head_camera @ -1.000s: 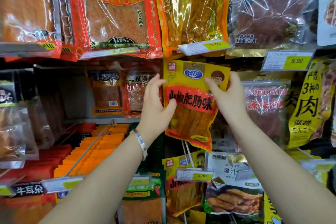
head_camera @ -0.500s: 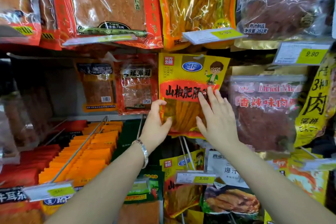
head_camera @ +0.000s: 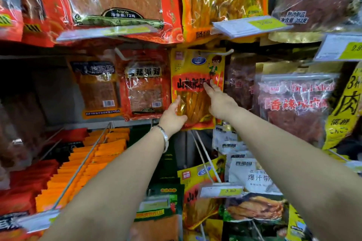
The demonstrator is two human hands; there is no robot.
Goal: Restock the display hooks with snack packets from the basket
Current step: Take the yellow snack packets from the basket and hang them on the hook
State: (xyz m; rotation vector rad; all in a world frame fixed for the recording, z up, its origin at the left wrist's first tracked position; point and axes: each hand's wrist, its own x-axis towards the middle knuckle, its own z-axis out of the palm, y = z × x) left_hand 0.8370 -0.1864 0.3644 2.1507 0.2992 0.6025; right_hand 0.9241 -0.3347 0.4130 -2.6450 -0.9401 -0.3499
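Yellow packet (head_camera: pixel 195 68) looks hung; left hand (head_camera: pixel 173 116) and right hand (head_camera: pixel 218 101), spread flat, press it; basket out of view.

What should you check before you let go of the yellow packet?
1. Packet threaded on the hook: cannot tell, its top is dark and blurred.
2. Packet hangs upright: ok.
3. Label faces out: ok.
4. Right hand flat on its front: ok.
5. Left hand at its lower left edge: ok.
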